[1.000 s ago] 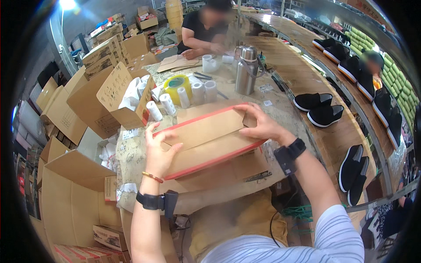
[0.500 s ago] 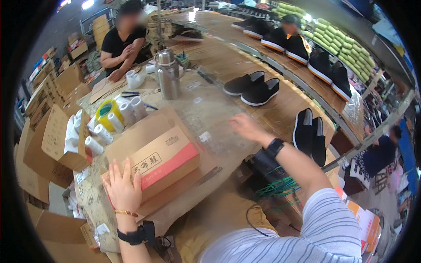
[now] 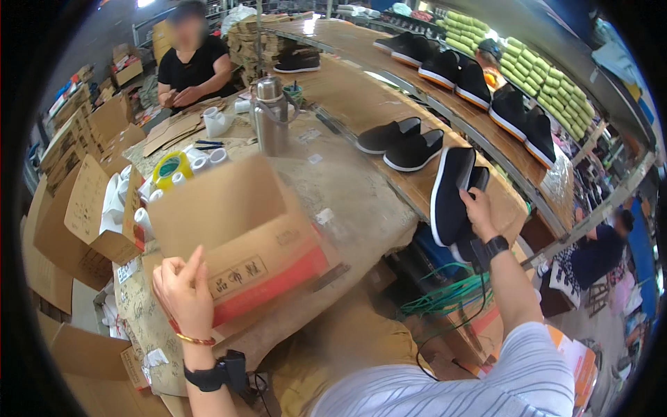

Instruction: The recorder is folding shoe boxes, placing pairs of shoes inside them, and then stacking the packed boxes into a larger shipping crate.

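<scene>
My right hand [image 3: 478, 214] grips a pair of black slip-on cloth shoes [image 3: 451, 191] with white sole edges, held tilted at the right end of the wooden shelf. My left hand [image 3: 184, 292] is at the near left corner of a brown cardboard shoe box [image 3: 278, 267] with a red band. Its fingers are curled at the box edge, with the thumb up against the printed panel. A plain brown panel [image 3: 215, 201] of the box stands raised and is blurred by motion. The box's inside is hidden.
Another black pair [image 3: 399, 144] stands on the lower shelf; several more line the upper shelf [image 3: 458, 73]. On the table are a steel thermos [image 3: 269, 118], yellow tape [image 3: 171, 169] and white rolls [image 3: 144, 222]. Open cartons [image 3: 97, 215] stand left. A co-worker [image 3: 194, 66] sits across.
My right hand has moved right and taken hold of the shoes, now lifted and tilted. My left hand's spread fingers have curled, and a box panel has risen. The co-worker's arms have lowered.
</scene>
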A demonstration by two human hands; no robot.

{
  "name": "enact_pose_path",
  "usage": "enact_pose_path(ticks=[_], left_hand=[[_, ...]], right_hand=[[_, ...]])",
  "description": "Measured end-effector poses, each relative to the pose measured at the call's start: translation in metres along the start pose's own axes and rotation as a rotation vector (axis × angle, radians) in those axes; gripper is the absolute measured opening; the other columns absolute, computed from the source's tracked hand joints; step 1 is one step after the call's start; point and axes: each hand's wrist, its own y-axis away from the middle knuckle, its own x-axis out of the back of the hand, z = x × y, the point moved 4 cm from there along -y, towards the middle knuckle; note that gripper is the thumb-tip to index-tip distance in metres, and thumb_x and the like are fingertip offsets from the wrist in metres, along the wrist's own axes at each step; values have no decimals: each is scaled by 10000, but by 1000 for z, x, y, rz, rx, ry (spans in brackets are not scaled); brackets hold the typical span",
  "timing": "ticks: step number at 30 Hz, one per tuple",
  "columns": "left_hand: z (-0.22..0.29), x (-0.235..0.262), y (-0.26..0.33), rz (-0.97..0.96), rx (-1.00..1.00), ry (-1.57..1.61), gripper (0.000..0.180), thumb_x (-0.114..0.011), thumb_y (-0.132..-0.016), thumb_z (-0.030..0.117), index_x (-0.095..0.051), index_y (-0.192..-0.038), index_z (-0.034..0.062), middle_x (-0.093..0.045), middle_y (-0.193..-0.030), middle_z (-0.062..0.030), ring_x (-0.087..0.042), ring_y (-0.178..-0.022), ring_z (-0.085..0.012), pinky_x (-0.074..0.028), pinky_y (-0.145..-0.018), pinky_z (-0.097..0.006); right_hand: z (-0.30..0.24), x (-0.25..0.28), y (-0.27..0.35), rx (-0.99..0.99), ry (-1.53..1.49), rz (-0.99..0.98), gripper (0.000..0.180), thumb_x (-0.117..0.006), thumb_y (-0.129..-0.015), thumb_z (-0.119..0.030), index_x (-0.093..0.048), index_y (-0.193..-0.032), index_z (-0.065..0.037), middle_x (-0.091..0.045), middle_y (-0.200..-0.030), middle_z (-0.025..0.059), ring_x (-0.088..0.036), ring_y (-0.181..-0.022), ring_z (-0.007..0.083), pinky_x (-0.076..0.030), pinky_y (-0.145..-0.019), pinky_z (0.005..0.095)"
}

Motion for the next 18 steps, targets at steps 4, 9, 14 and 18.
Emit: enact_pose_path(ticks=[4,9,14,18], left_hand=[[5,-13,42,128,-47,-121,343,-673,-670,59,-729,-941,262,-487,-790,0,-467,-829,-216,-319,-815,-394],[38,-17,47,146,-33,-23,300,-694,-739,129,-703,-1034,182,-553,-888,-44,-493,-944,-219,-277,-895,-409],[108,-39,59,-452,340,1472,468,-518,-873,-10,-454,-1337,-2,-554,-1215,-78,-520,-1084,-169,-405,-945,-301],[75,13,14,-46,264,1081,426,-562,-840,-47,-516,-1263,-27,-596,-1180,-141,-574,-1060,-187,-446,-922,-297]], right_hand=[[-115,-67,53,-346,-1288,-330,256,-473,-957,-241,-620,-1028,-44,-662,-886,81,-639,-783,192,-522,-712,278],[-187,-117,94,-441,-1491,-528,268,-459,-964,-226,-578,-1119,-41,-642,-945,100,-632,-835,195,-532,-770,289],[-218,-149,137,-451,-1614,-683,267,-484,-954,-211,-558,-1141,-35,-621,-941,94,-619,-852,194,-534,-779,296],[-214,-152,162,-480,-1723,-785,274,-503,-946,-199,-543,-1159,-31,-605,-938,89,-609,-866,193,-536,-787,302]])
